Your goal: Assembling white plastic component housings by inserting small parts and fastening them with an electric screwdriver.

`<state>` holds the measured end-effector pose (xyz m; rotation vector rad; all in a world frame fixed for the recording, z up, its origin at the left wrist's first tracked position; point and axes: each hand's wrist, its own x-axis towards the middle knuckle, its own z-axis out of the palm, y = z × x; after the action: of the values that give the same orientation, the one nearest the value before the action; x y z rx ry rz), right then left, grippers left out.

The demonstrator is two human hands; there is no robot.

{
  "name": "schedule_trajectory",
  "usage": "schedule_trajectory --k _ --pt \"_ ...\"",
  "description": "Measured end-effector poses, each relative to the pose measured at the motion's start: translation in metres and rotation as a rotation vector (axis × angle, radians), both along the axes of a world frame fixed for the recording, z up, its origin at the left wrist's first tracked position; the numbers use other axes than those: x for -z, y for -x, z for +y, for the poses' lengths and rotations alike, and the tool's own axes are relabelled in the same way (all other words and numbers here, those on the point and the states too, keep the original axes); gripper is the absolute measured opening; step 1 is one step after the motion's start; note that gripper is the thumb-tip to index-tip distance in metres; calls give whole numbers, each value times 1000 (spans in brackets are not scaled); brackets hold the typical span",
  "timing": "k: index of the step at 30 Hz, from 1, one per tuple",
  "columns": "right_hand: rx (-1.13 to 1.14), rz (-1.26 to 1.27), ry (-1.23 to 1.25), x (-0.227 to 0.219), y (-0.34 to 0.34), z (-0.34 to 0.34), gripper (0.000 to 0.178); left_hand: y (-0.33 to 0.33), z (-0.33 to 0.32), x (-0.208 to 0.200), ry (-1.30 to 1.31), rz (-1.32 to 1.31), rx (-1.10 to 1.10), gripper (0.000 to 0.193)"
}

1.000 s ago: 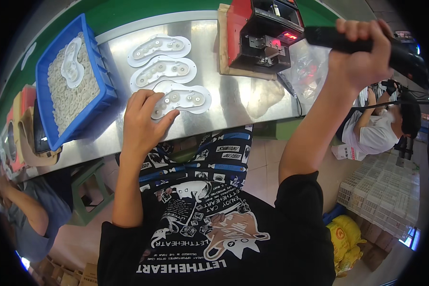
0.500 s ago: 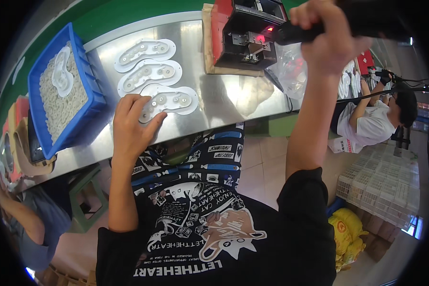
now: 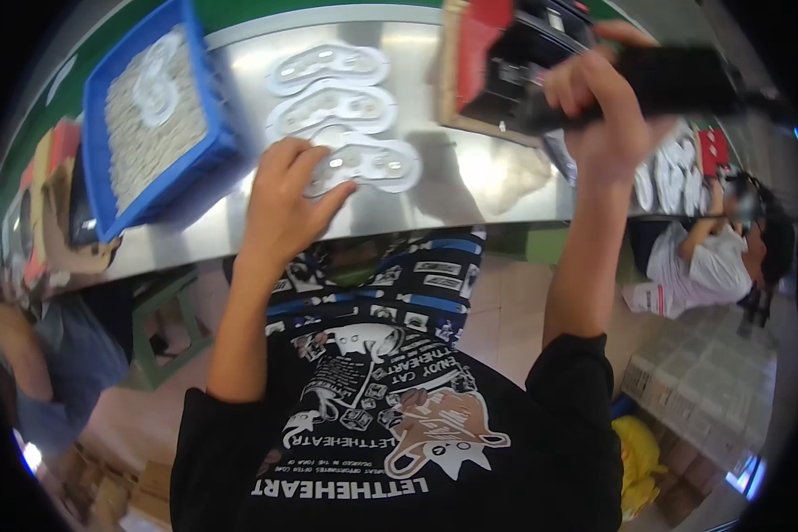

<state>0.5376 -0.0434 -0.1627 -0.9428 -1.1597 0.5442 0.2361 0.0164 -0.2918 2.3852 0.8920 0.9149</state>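
Note:
My left hand (image 3: 284, 195) lies over the left end of the nearest white plastic housing (image 3: 377, 167), thumb on its near edge and fingers on its far side. Small round gear-like parts sit in that housing. Two similar housings, a middle one (image 3: 350, 108) and a far one (image 3: 328, 66), lie behind it in a row. Raised at the right, my right hand (image 3: 605, 111) is wrapped round a thick black electric screwdriver (image 3: 683, 82), blurred by motion. Its tip points left, in front of a red and black machine (image 3: 496, 66), and I cannot tell whether they touch.
A blue bin (image 3: 217, 106) at the left holds many small pale pieces (image 3: 137, 168) and a white housing (image 3: 157, 89). The metal table (image 3: 417, 208) runs across. A co-worker (image 3: 705, 262) sits at the right near more white parts; another person (image 3: 71, 355) is at the lower left.
The whole view has shifted, so the table sits higher and farther right. My right hand has brought the screwdriver nearer to me and leftward across the machine's front. My left hand stays on the housing.

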Motion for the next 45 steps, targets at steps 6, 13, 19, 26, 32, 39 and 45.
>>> schedule_trajectory --k 6,13,19,26,32,39,45 --pt "-366 140 -126 27 102 6 37 -3 5 5 -21 -33 45 45" --pt "-408 154 28 46 140 39 31 -3 3 8 -32 -56 22 41" --pt "-354 174 76 50 153 44 26 1 6 10 -2 -66 59 37" --pt "-335 84 54 45 155 42 28 5 4 6 15 -59 41 37" --pt "-287 64 95 46 158 41 29 3 2 7 34 -51 34 39" --pt "-295 -64 67 52 156 43 26 4 2 7 29 -55 35 38" --pt "-293 -15 116 62 154 41 23 4 3 9 5 -68 31 38"
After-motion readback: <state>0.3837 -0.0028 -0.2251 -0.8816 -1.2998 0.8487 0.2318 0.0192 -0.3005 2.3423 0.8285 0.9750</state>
